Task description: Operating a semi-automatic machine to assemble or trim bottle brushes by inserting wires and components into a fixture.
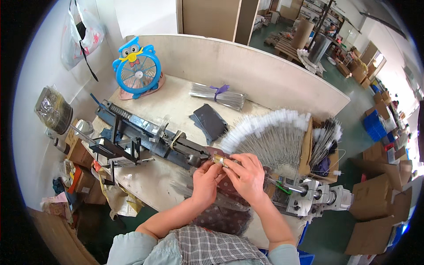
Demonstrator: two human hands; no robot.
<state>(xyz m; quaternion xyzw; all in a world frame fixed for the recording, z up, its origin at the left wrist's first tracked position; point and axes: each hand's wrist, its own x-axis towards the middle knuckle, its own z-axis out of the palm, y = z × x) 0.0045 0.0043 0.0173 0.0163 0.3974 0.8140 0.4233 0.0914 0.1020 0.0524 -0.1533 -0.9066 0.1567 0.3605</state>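
Observation:
My right hand point(246, 175) has its fingertips closed around a small brass-coloured cylinder point(218, 159) at the end of a long dark metal bench fixture point(154, 132). Close by on the left, my left hand point(206, 182) is closed in a pinch just below the cylinder; whatever its fingers grip is hidden. A round dark knob point(192, 160) on the fixture sits right above that hand. Under my wrists, thin metal wires point(229, 201) lie over a brown dotted cloth point(221, 218). Many white-tipped wire brushes point(269, 137) fan out beyond my right hand.
A metal spindle unit point(318, 196) stands at the right table edge, near a cardboard box point(308, 152) of brushes. Further back are dark flat pads point(210, 122), a wire bundle tied with purple ribbon point(217, 94) and a blue owl-shaped fan point(138, 73). Cartons point(373, 198) stand right.

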